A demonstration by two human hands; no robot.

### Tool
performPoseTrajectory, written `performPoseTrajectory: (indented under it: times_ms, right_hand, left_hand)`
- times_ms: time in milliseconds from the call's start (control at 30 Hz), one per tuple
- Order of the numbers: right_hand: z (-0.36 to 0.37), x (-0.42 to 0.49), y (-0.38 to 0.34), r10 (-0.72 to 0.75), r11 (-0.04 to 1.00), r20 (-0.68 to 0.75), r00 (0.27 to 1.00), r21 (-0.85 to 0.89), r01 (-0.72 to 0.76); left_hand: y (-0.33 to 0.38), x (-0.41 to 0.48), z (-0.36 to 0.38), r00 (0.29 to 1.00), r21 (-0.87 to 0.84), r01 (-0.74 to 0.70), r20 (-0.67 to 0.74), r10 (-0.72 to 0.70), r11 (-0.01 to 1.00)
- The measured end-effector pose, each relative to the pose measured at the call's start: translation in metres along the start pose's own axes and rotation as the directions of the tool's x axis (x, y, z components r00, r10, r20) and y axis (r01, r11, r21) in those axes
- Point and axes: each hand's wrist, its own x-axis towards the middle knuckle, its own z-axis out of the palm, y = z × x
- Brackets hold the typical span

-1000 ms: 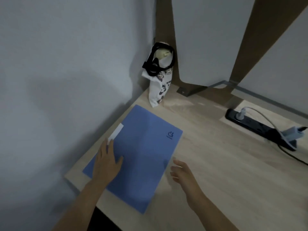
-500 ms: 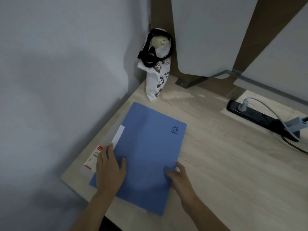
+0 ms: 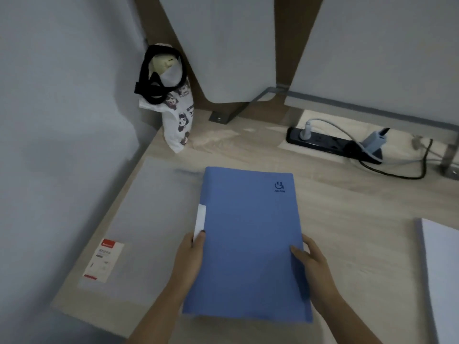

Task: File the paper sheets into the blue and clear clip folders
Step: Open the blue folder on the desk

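The blue folder (image 3: 248,244) lay closed on the desk (image 3: 347,232) near its front edge, with bare wood open behind it up to the power strip (image 3: 330,145) and the printed bag (image 3: 177,120) in the corner. Just left of the blue folder the clear folder (image 3: 149,219) reached the desk's wall-side edge, and well to its right the paper sheets (image 3: 439,269) ran off the frame. The left hand (image 3: 188,259) gripped the blue folder's spine edge beside a white tab (image 3: 200,222), while the right hand (image 3: 313,264) clasped the opposite edge, thumb on the cover.
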Motion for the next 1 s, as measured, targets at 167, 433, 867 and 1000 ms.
performPoseTrajectory:
  times_ms: [167,433,867,1000]
  right_hand:
    - [-0.055,-0.010,0.010,-0.002,0.996,-0.153,0.988,0.085,0.015]
    - [-0.120,-0.027,0.031,0.007,0.986,-0.295,0.956,0.163,0.043]
    - [-0.166,-0.028,0.050,0.023,0.983,-0.306,0.952,0.181,0.034]
    - [-0.177,-0.024,0.048,0.042,0.989,-0.238,0.970,0.149,-0.007]
  left_hand:
    - [0.004,-0.008,0.056,0.993,0.068,-0.002,0.118,-0.006,0.998]
    - [0.005,-0.024,0.122,0.978,0.001,-0.024,0.209,0.023,1.000]
    - [0.026,-0.009,0.134,0.977,-0.269,-0.016,0.200,0.072,0.963]
    - [0.050,0.025,0.123,0.982,-0.211,-0.046,0.171,0.083,0.976]
